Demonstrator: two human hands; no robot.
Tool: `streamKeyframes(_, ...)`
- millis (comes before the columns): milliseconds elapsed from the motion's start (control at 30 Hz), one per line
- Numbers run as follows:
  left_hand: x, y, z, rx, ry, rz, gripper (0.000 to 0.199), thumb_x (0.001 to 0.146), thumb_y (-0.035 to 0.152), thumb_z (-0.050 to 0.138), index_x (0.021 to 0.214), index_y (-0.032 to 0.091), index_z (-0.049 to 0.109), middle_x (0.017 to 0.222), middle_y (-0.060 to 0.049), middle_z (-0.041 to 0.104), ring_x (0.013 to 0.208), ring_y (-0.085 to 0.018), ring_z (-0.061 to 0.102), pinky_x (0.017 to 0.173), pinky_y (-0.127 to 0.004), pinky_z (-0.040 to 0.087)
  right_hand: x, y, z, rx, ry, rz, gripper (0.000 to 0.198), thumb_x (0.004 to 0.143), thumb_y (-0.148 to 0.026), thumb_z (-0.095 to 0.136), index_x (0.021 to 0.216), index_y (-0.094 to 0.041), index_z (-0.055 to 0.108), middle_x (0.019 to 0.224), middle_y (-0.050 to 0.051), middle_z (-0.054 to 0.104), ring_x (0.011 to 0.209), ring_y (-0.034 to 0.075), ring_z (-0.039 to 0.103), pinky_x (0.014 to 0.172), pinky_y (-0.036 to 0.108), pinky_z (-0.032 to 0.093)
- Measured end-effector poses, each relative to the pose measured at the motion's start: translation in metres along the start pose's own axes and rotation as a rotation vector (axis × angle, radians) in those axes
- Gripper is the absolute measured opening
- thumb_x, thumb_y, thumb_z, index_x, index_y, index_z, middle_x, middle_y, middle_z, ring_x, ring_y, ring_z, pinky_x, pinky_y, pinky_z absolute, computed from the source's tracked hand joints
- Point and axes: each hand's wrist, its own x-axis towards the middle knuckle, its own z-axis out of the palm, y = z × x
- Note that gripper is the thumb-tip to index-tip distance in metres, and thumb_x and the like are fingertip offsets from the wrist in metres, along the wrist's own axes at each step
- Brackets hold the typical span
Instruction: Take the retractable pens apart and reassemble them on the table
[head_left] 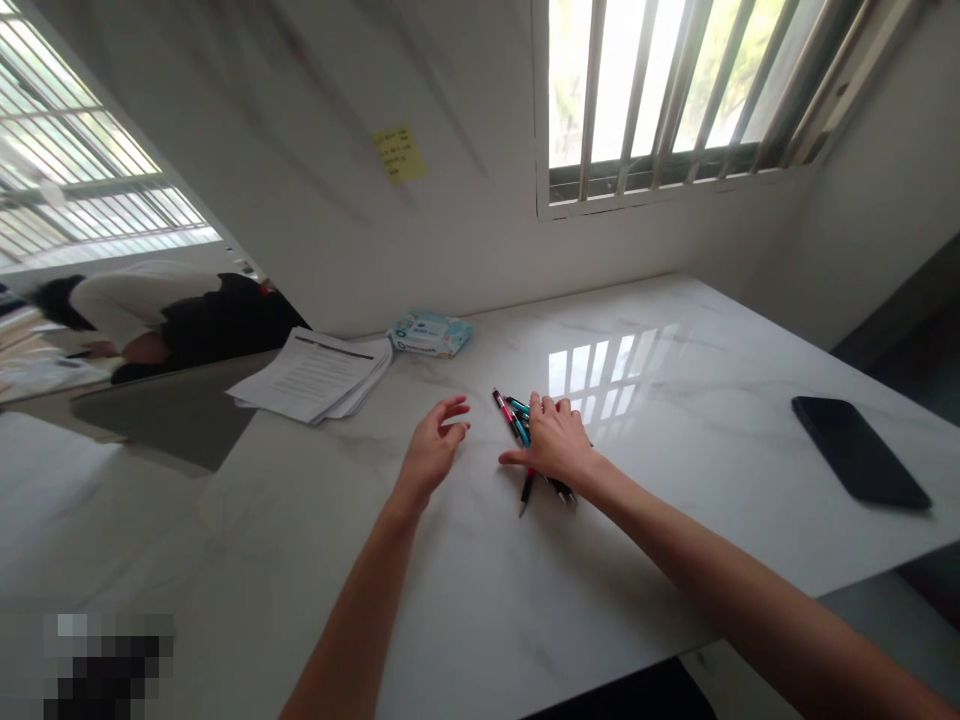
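Observation:
A loose pile of several pens (517, 424), with red, teal and black barrels, lies on the white marbled table (480, 620). Over the pile rests my right hand (556, 438), its fingers spread and the thumb stretched out to the left. It covers the middle of the pens, so whether the fingertips press on any of them is hidden. To the left of the pile, my left hand (435, 448) hovers with nothing in it. Its fingers are loosely curved and apart from the thumb, clear of the pens.
Stacked printed papers (311, 375) and a blue pack of wipes (431, 334) lie by the wall. A black phone (860, 452) is at the right. A yellow sticky note (400, 154) hangs on the wall. Behind a grey divider, another person (142, 305) leans over.

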Motion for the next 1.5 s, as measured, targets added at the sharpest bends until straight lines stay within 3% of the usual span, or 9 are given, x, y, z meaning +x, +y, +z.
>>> streamKeyframes(167,0.009,-0.006,-0.009,0.046,0.045,0.045,0.052,0.08,0.032,0.062,0.13,0.018,0.064,0.126,-0.013,0.07,0.101,-0.024,0.07,0.086,-0.039,0.057,-0.006,-0.005,-0.004,-0.029,-0.037,0.032,0.108,0.074,-0.062,0.079,0.156,-0.007,0.036,0.143,0.026,0.053,0.13,0.042,0.047,0.102,0.05,0.043)
streamKeyframes(367,-0.001,-0.01,0.012,0.306,0.016,0.147,0.045,0.087,0.024,0.058,0.131,0.021,0.065,0.123,-0.009,0.07,0.09,-0.019,0.07,0.085,-0.035,0.056,-0.01,0.012,-0.015,-0.045,-0.098,0.065,0.058,0.083,-0.042,0.073,0.131,-0.012,0.059,0.129,0.02,0.059,0.117,0.035,0.059,0.089,0.039,0.049)
streamKeyframes(600,-0.015,-0.017,0.035,0.751,-0.16,0.481,0.049,0.091,0.011,0.054,0.135,0.029,0.067,0.133,-0.008,0.062,0.119,-0.025,0.056,0.111,-0.043,0.042,-0.008,0.031,-0.026,0.124,-0.028,-0.022,0.063,0.086,-0.053,0.073,0.135,-0.016,0.06,0.123,0.017,0.062,0.105,0.029,0.067,0.087,0.032,0.048)
streamKeyframes(700,-0.014,-0.018,0.038,0.813,-0.196,0.489,0.041,0.096,0.016,0.055,0.132,0.031,0.07,0.127,-0.007,0.065,0.116,-0.025,0.055,0.108,-0.041,0.042,-0.013,0.036,-0.043,0.109,0.049,-0.044,0.039,0.097,-0.046,0.062,0.128,-0.023,0.069,0.118,0.012,0.068,0.1,0.026,0.068,0.082,0.031,0.047)
streamKeyframes(767,-0.014,-0.016,0.038,0.821,-0.208,0.484,0.035,0.099,0.021,0.055,0.129,0.03,0.071,0.121,-0.007,0.067,0.112,-0.025,0.056,0.104,-0.039,0.044,-0.018,0.036,-0.054,0.072,-0.031,-0.11,0.025,0.098,-0.032,0.059,0.116,-0.028,0.075,0.105,0.008,0.073,0.093,0.024,0.069,0.076,0.029,0.045)
streamKeyframes(900,-0.014,-0.01,0.034,0.831,-0.237,0.46,0.026,0.099,0.028,0.059,0.12,0.028,0.074,0.108,-0.007,0.068,0.104,-0.025,0.059,0.095,-0.036,0.046,-0.029,0.032,-0.054,-0.056,-0.214,-0.236,0.034,0.09,-0.017,0.06,0.116,-0.034,0.076,0.094,0.006,0.075,0.084,0.025,0.07,0.067,0.029,0.04)
streamKeyframes(1033,-0.015,-0.007,0.032,0.845,-0.279,0.455,0.025,0.099,0.03,0.058,0.118,0.029,0.074,0.102,-0.007,0.067,0.099,-0.024,0.061,0.09,-0.034,0.047,-0.036,0.025,-0.037,-0.086,-0.198,-0.332,0.039,0.095,-0.017,0.049,0.129,-0.029,0.065,0.09,0.007,0.075,0.081,0.026,0.071,0.065,0.029,0.039)
streamKeyframes(1367,-0.019,-0.007,0.039,0.908,-0.189,0.381,0.013,0.097,0.03,0.058,0.102,0.022,0.066,0.095,-0.006,0.068,0.091,-0.024,0.064,0.081,-0.032,0.047,-0.045,-0.007,-0.017,-0.027,-0.135,-0.273,0.035,0.102,-0.034,0.049,0.133,-0.02,0.055,0.104,0.014,0.076,0.093,0.032,0.073,0.075,0.035,0.049)
streamKeyframes(1500,-0.02,-0.007,0.039,0.917,-0.18,0.373,0.014,0.096,0.028,0.059,0.107,0.025,0.067,0.096,-0.006,0.068,0.092,-0.023,0.065,0.081,-0.031,0.047,-0.045,-0.017,-0.012,-0.006,-0.125,-0.172,0.029,0.098,-0.027,0.05,0.122,-0.015,0.06,0.102,0.016,0.076,0.093,0.031,0.073,0.077,0.036,0.051)
